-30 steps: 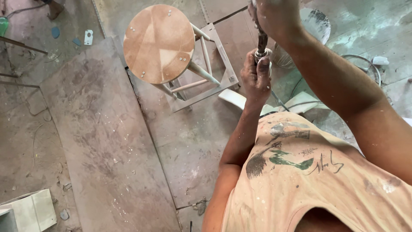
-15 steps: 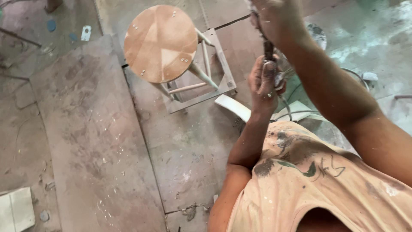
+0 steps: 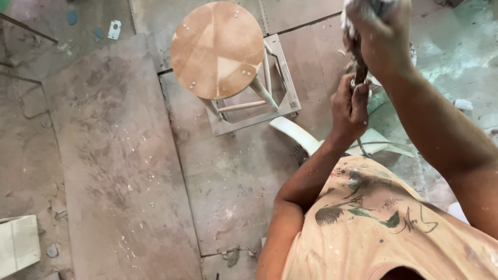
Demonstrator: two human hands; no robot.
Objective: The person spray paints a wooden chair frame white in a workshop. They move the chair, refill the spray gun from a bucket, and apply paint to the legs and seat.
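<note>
My right hand (image 3: 381,36) is raised at the top of the view, shut on the upper end of a dark twisted rag (image 3: 359,70) with a whitish tuft sticking out above my fist. My left hand (image 3: 350,106) grips the lower end of the same rag just below. Both hands are held above the floor, in front of my paint-stained peach shirt (image 3: 378,223). Left of my hands, a stool (image 3: 218,49) with a round wooden seat and pale legs stands on the floor.
Dusty board panels (image 3: 114,155) cover the floor. A white curved piece (image 3: 293,132) lies beside the stool's square base, with a thin cable (image 3: 386,145) by it. A pale block (image 3: 18,243) sits at the lower left. Small scraps (image 3: 114,28) lie at the top left.
Everything has slid rightward in the view as my head turned. Both hands keep their grip on the rag, with the left hand a little lower than before.
</note>
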